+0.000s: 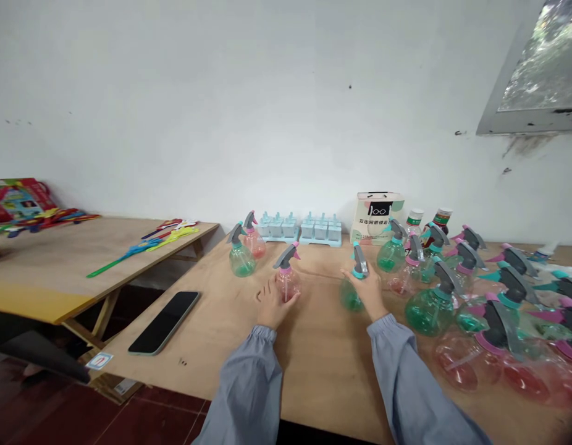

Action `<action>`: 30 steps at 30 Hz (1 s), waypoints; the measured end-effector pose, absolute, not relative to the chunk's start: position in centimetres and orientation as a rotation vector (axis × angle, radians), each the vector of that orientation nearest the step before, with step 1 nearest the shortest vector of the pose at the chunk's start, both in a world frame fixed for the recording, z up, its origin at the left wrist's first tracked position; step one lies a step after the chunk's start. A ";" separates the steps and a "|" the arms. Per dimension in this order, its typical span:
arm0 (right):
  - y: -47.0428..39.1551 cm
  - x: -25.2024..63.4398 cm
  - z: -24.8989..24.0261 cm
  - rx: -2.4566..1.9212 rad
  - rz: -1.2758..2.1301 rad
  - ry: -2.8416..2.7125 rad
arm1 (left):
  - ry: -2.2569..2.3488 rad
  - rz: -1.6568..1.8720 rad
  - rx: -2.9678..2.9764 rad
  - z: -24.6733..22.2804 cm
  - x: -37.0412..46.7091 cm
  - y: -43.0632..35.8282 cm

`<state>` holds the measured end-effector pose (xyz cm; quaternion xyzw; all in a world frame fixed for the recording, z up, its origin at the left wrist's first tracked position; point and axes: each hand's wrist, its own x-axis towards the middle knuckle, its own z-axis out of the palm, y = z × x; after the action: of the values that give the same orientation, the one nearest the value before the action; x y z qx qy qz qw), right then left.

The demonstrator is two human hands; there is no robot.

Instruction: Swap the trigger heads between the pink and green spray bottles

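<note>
My left hand (pixel 271 305) is around the lower left of a spray bottle (pixel 290 285) with clear pink body and a grey and pink trigger head; the thumb lies across its front. To the right, my right hand (pixel 369 292) grips a green spray bottle (pixel 349 295) near its neck, below the grey and turquoise head. Both bottles are upright, at the table's middle. Behind my left hand stand another green spray bottle (pixel 242 259) and a pink spray bottle (pixel 255 242), side by side. A crowded group of green and pink spray bottles (pixel 429 309) fills the right side.
A phone (pixel 164 322) lies at the left of the wooden table (pixel 323 371). Light blue ice-pop moulds (pixel 320 230), a paper bag (pixel 376 219) and capped bottles (pixel 414 217) stand along the wall. A second table (pixel 45 259) holds colourful flat items.
</note>
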<state>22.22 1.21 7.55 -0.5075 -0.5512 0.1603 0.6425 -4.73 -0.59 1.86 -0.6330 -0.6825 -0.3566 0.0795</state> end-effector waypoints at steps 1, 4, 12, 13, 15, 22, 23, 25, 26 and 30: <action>2.0 22.5 7.6 -1.190 0.334 -1.266 | -2.041 -1.070 -1.892 1.9 -4.7 -0.6; 4.6 23.2 8.2 -1.345 0.277 -1.314 | -2.080 -1.071 -1.885 2.0 -4.6 -0.7; 10.7 25.0 9.8 -1.620 0.133 -1.236 | -2.140 -1.087 -1.916 2.5 -4.6 -1.1; 11.2 25.3 9.9 -1.608 0.138 -1.234 | -2.142 -1.086 -1.916 2.5 -4.6 -1.1; 12.3 25.8 10.1 -1.586 0.156 -1.239 | -2.137 -1.089 -1.922 2.5 -4.7 -1.0; 13.9 26.4 10.5 -1.496 0.179 -1.250 | -2.131 -1.137 -1.921 2.3 -4.7 -0.8; 13.7 26.3 10.5 -1.470 0.147 -1.245 | -2.139 -1.135 -1.926 2.3 -4.7 -0.8; 12.7 26.1 10.1 -1.405 0.015 -1.204 | -2.162 -1.134 -1.936 2.5 -4.7 -1.0; 12.0 25.8 9.9 -1.362 -0.066 -1.176 | -2.172 -1.138 -1.942 2.6 -4.7 -1.0; 8.1 23.8 8.6 -1.120 -0.202 -1.252 | -2.164 -1.188 -2.111 3.1 -4.4 -1.6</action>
<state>23.77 8.10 8.57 -0.4956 -0.5540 -0.0896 0.6629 -4.40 -1.62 3.06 -0.6491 -0.6653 -0.3651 -0.0532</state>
